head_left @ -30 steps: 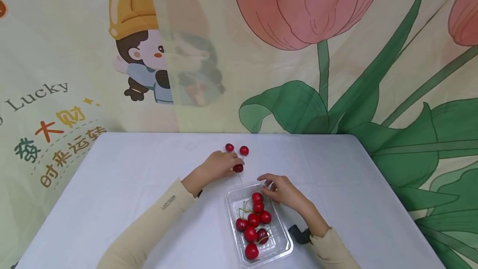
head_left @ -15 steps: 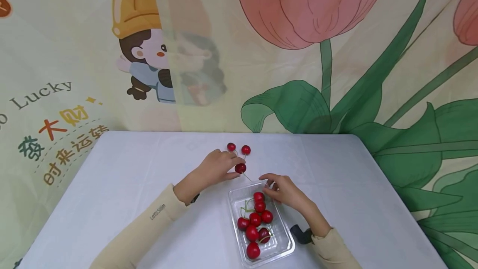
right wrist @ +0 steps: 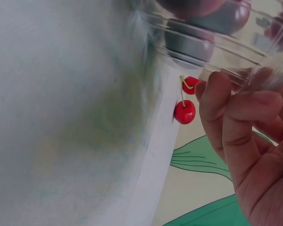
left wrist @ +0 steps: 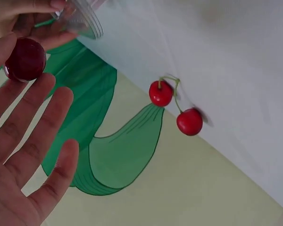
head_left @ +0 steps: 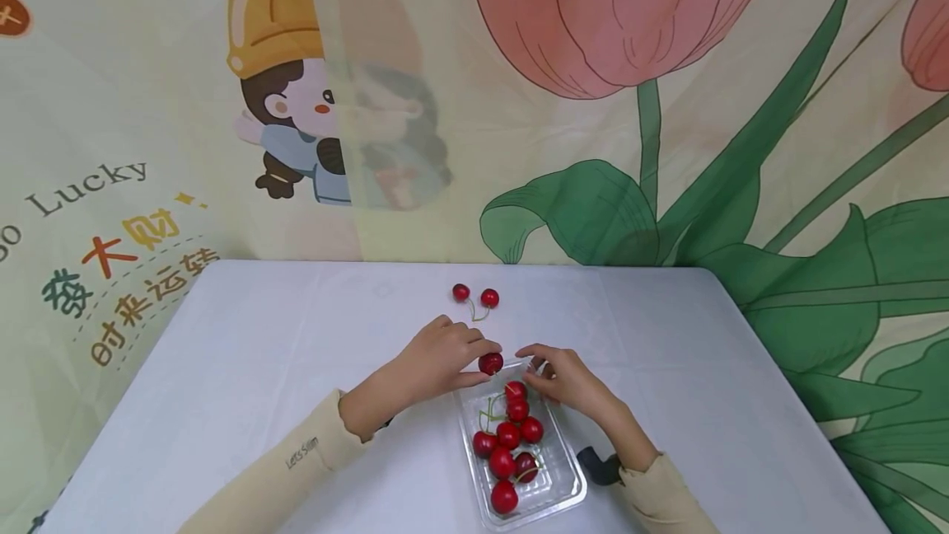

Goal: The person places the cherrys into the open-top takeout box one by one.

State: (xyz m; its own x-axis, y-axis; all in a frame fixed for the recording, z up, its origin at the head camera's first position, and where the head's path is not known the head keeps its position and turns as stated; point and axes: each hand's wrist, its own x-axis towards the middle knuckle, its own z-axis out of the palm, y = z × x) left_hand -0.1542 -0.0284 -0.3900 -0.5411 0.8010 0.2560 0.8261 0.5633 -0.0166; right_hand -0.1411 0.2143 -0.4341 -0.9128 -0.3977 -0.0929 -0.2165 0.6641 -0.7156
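My left hand (head_left: 441,359) pinches a dark red cherry (head_left: 491,363) between thumb and forefinger, over the far end of a clear plastic container (head_left: 558,504). In the left wrist view the held cherry (left wrist: 25,60) shows close up, with the other fingers spread loosely below it. My right hand (head_left: 567,381) grips the container's far right corner; its curled fingers (right wrist: 250,122) lie against the clear wall in the right wrist view. Inside the container sit several red cherries (head_left: 502,462), some with green stems.
A pair of cherries joined by their stems, a left cherry (head_left: 461,292) and a right cherry (head_left: 489,298), lies near the back edge of the white-covered table (head_left: 311,328). Behind the table hangs a printed cloth (head_left: 415,229) with tulips and a cartoon figure.
My left hand has brought the cherry from beside the joined pair toward me and slightly right, over the container's far end. The right hand stays at the container's corner.
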